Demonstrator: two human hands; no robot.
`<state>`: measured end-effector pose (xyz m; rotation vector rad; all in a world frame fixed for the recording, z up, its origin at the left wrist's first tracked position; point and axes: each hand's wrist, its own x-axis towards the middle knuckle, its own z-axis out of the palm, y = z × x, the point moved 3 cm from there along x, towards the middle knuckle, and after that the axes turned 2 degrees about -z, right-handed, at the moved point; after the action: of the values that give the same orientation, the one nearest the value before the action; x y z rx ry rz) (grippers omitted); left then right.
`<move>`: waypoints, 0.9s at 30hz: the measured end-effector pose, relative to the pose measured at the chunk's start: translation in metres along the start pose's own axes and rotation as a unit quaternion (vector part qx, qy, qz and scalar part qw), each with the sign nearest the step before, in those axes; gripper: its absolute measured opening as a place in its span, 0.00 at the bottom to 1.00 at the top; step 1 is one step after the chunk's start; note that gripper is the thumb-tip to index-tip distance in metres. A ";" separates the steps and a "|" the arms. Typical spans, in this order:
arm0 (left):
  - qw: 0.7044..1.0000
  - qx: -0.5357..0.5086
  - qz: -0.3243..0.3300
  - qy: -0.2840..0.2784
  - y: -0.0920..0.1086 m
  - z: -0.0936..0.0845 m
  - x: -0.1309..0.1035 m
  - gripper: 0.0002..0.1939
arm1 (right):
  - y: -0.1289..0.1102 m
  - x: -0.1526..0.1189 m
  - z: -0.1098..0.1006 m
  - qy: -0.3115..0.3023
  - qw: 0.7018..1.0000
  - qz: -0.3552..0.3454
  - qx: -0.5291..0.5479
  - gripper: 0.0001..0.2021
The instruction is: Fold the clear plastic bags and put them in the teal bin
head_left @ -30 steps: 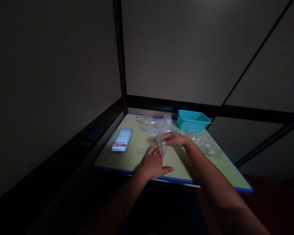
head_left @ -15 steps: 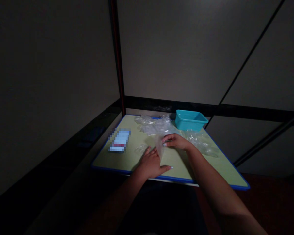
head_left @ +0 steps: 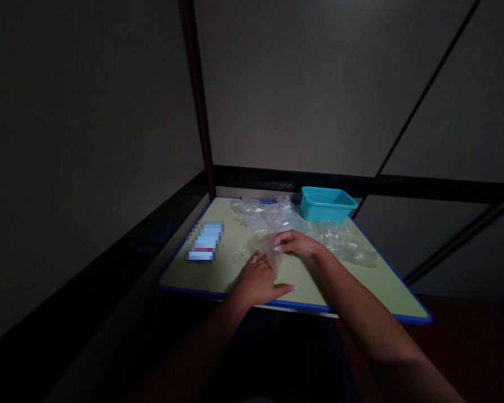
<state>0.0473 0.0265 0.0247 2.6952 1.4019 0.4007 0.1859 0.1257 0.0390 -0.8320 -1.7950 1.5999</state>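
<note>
Both hands are bare, the left hand (head_left: 260,281) and the right hand (head_left: 297,244), with slim fingers and pale, glossy-looking nails. The left thumbnail (head_left: 294,288) catches a bit of bluish white, kinda like polish, but it's too small to tell for sure. Wrists are narrow, and the forearms widen smoothly from there. The right forearm (head_left: 357,302) is bare along pretty much all you can see of it. The left forearm (head_left: 224,322) is bare near the wrist, then just melts into shadow. Clothes (head_left: 285,347) down by the lap look super dark, near black with maybe a bluish tint, details lost in the gloom.
</note>
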 end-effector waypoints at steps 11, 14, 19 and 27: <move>0.991 -0.021 -0.035 0.125 -0.002 -0.018 -0.005 0.27 | 0.000 -0.001 0.000 0.016 1.000 -0.013 0.011 0.17; 0.985 -0.020 -0.060 0.162 -0.009 -0.024 -0.014 0.23 | 0.002 -0.001 0.000 0.013 1.000 -0.009 0.014 0.18; 0.985 -0.014 -0.036 0.169 -0.019 -0.021 -0.045 0.20 | 0.008 0.002 0.002 -0.002 1.000 0.007 0.016 0.18; 0.989 -0.026 0.004 0.147 -0.015 -0.007 -0.069 0.27 | 0.014 0.008 0.010 -0.030 0.999 0.027 0.020 0.20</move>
<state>-0.0042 -0.0210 0.0151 2.6833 1.4218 0.8522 0.1743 0.1271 0.0242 -0.8280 -1.7889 1.7060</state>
